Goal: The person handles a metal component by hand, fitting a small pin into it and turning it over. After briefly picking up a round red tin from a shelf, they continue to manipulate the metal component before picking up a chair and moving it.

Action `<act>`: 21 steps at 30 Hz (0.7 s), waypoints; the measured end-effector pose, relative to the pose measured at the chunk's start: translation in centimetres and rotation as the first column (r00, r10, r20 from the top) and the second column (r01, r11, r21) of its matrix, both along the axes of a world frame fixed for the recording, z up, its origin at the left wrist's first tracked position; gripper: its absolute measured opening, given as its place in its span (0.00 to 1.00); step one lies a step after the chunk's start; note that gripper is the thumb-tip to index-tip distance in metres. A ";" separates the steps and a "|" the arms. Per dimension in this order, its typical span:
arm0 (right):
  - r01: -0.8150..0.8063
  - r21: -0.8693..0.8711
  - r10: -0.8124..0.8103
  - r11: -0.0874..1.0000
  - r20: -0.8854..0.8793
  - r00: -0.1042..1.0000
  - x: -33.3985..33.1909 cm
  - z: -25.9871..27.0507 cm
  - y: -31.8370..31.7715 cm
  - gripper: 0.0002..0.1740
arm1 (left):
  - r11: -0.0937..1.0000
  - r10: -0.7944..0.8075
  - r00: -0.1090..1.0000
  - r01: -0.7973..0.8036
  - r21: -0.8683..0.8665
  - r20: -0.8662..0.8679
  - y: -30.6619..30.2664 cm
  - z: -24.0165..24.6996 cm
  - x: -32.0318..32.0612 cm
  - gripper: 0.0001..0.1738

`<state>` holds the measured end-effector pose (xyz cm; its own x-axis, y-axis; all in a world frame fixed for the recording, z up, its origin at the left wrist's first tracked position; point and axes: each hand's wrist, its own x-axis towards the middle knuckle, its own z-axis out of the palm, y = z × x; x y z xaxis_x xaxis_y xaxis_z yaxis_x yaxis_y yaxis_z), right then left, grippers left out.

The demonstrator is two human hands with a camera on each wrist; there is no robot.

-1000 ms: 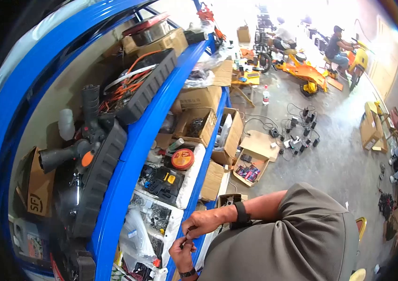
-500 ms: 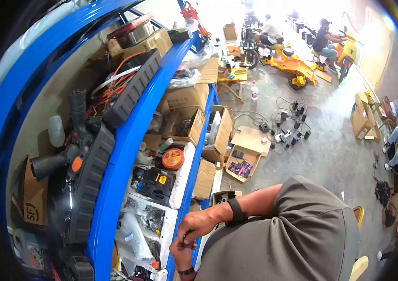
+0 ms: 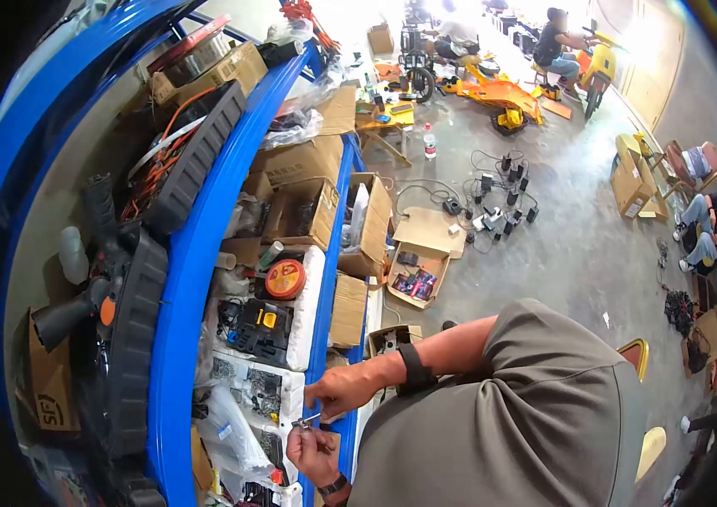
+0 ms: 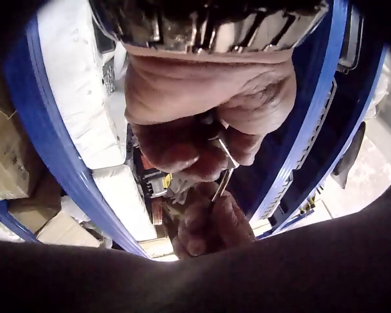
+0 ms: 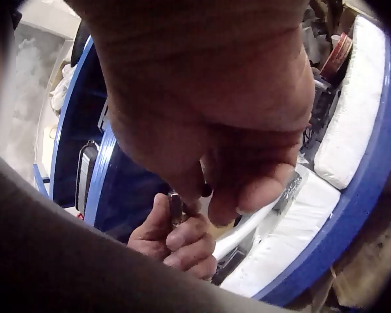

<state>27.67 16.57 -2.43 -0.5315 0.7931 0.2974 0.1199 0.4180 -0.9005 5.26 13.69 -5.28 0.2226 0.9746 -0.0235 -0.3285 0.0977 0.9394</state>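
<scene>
In the head view my left hand (image 3: 315, 455), below the right one, pinches a small silvery metal piece (image 5: 176, 207) between thumb and fingers. Just above it my right hand (image 3: 346, 390) has curled fingers around the end of a slim metal rod (image 4: 221, 186). The rod reaches toward the metal piece, and the two overlap in the left wrist view. Both are too small for me to tell their kind. The hands are close together in front of the shelf's blue edge, a short gap between their fingers.
A blue shelf rack (image 3: 198, 245) holds black crates (image 3: 130, 346), a round red-orange tin (image 3: 285, 279), clear plastic bags (image 3: 236, 435) and white foam trays (image 3: 312, 296). An open carton (image 3: 420, 270) and tangled black adapters (image 3: 502, 198) lie on the floor. People sit farther back.
The hands, earlier pressed together, have parted slightly, with the right hand up from the left. The metal rod now shows between them. The head view has shifted, so the surroundings appear farther left.
</scene>
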 end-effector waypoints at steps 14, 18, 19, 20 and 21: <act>-0.127 -0.459 0.051 0.879 -0.175 0.983 0.0 -0.2 0.6 0.15 | 0.959 -0.284 0.866 0.252 -0.132 -0.412 -1.0 0.9 -0.1 0.11; -0.154 -0.164 0.121 0.974 -0.192 0.974 -0.8 0.1 0.2 0.16 | 0.953 -0.281 0.891 0.214 -0.215 -0.357 -0.8 0.7 0.1 0.09; -0.190 -0.176 0.155 0.966 -0.193 0.969 -1.2 -0.2 0.1 0.16 | 0.957 -0.254 0.911 0.187 -0.221 -0.326 -0.8 0.7 0.1 0.09; -0.225 -0.189 0.189 0.956 -0.194 0.963 -1.4 -0.5 -0.1 0.16 | 0.960 -0.226 0.928 0.161 -0.229 -0.296 -0.8 0.7 0.1 0.10; -0.214 -0.060 0.198 0.975 -0.203 0.959 -1.4 0.4 -0.3 0.13 | 0.964 -0.210 0.936 0.151 -0.217 -0.283 -0.9 0.7 0.0 0.10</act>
<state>26.30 16.24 -2.01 -0.6240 0.6983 0.3507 -0.1421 0.3399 -0.9297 5.27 12.76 -4.61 0.3480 0.8895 -0.2962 0.0063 0.3137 0.9495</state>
